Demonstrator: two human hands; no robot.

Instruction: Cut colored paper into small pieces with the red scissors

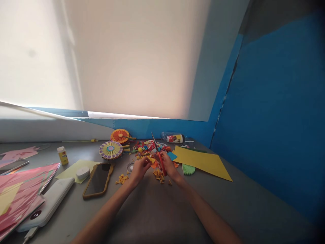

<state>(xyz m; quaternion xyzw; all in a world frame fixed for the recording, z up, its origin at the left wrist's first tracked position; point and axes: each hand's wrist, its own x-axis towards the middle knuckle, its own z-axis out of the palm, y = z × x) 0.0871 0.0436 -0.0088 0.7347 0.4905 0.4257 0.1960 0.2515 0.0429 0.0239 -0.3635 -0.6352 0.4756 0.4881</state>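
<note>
Closing firmly around red-handled scissors [160,162], the right hand [169,165] holds the blades pointing up and away from the person. Just beside it, the left hand [140,169] forms a pinching grip on what looks like a small yellow paper scrap [151,160], though the fingers partly hide it, so its shape is hard to tell.

Much of the paper already appears cut. Small orange and yellow paper scraps [158,175] lie loose on the grey counter [154,206] just below the grips, with a second yellow pile [122,179] left of the left grip. A jumbled heap of multicoloured cuttings [145,150] spreads beyond both grips.

Some material still looks uncut: a teal paper square [172,156] lies just right of the right grip, near a large yellow paper sheet [203,162], whose edge meets a green pleated paper fan [188,169]. Farther left of the grips, two pleated paper rosettes [110,150] look complete, their layered rings neat and colourful, with an orange one [120,136] behind.
</note>
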